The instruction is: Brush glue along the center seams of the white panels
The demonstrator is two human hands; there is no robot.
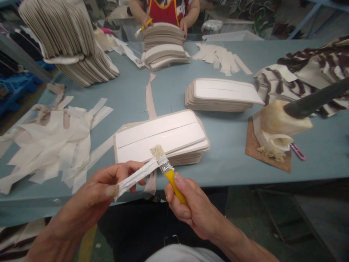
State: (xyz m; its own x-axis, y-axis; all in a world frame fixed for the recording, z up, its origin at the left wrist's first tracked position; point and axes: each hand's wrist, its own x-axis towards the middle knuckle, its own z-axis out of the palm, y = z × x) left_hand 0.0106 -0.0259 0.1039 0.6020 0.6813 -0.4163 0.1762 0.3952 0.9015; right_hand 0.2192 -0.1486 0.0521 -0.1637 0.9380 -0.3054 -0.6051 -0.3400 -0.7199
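Note:
My left hand [109, 185] pinches one end of a narrow white strip [137, 177], which slants up to the right. In my right hand [188, 203] is a paintbrush [174, 185] with a yellow handle, closed in the fingers. Its pale bristles lie at the strip's far end, seemingly touching it. Just beyond both hands sits a stack of flat panels [163, 134] with rounded corners; the top one is white with a dark line along its length. A beige strip [151, 98] shows behind that stack.
Loose white strips [54, 142] are heaped at the left. A second panel stack [223, 92] stands right of centre. A cream container [280, 120] with a dark handle rests on a brown board [253, 149], beside a pink cutter [298, 151]. Across the table, a person [163, 12] holds another brush.

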